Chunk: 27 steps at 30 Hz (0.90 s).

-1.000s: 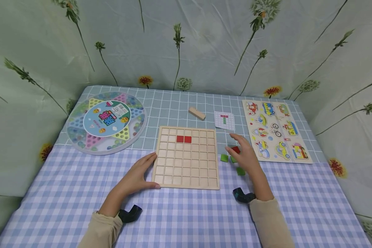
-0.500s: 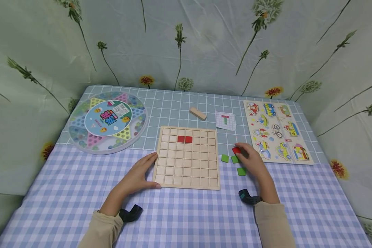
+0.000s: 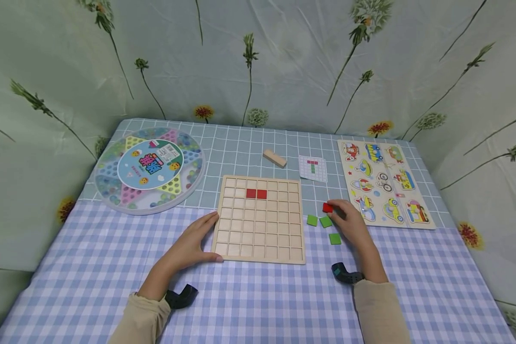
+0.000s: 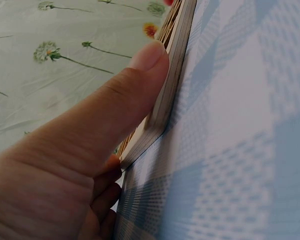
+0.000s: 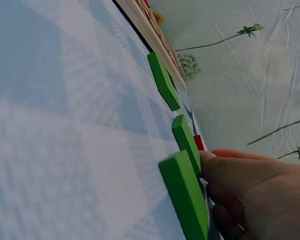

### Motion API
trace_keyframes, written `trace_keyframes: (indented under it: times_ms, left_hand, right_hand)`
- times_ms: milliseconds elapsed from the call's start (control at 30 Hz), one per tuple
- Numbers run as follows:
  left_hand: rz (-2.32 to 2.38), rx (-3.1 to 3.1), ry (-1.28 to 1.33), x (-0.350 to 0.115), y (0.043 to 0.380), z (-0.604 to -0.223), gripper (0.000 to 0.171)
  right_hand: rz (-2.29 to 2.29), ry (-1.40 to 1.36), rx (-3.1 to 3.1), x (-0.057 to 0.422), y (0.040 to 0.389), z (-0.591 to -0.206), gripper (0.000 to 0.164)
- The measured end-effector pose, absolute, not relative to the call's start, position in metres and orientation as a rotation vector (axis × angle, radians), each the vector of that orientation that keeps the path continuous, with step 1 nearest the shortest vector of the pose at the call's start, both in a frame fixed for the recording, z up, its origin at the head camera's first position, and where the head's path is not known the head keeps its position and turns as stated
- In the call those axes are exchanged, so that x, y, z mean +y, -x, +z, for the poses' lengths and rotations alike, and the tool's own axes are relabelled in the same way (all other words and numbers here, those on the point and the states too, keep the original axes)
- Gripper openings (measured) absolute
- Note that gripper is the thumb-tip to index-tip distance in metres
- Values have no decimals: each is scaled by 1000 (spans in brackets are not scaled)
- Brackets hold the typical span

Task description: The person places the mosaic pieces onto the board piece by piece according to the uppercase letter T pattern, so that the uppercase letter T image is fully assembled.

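In the head view a wooden grid board (image 3: 259, 228) lies mid-table, with two red square tiles (image 3: 262, 194) side by side near its top. The left hand (image 3: 192, 241) rests against the board's lower-left corner. Its thumb touches the front edge and its fingers lie along the left edge. To the right of the board, the right hand (image 3: 348, 221) pinches a loose red tile (image 3: 327, 208) between thumb and fingertips, low over the table. In the right wrist view most of that tile is hidden behind the thumb. Three green tiles (image 3: 335, 239) lie between board and right hand.
Behind the board are a wooden block (image 3: 274, 158) and a pattern card (image 3: 312, 168) with red and green squares. A round marble-game box (image 3: 149, 170) sits at back left, a wooden picture puzzle (image 3: 385, 184) at right. A floral cloth (image 3: 292, 67) hangs behind.
The right hand has drawn slightly back and right, and its fingers have closed in to pinch the red tile. The left hand stays at the board's corner.
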<state>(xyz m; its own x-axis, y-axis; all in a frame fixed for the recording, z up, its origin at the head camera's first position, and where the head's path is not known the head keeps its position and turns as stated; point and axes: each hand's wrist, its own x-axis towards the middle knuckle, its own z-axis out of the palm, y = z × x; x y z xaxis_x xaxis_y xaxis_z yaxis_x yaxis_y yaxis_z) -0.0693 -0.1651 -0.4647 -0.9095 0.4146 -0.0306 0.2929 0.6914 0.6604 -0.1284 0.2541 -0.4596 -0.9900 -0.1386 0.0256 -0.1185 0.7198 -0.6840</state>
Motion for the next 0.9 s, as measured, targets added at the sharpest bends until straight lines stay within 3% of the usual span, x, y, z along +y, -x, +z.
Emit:
trace_keyframes:
  times_ms: [433, 900]
  left_hand:
    - [1028, 2721, -574, -165, 69, -465, 111]
    - [1026, 2725, -581, -166, 69, -466, 111]
  right_hand:
    - [-1205, 116, 2927, 246, 127, -452, 39]
    - [-1453, 679, 2875, 181, 137, -422, 37]
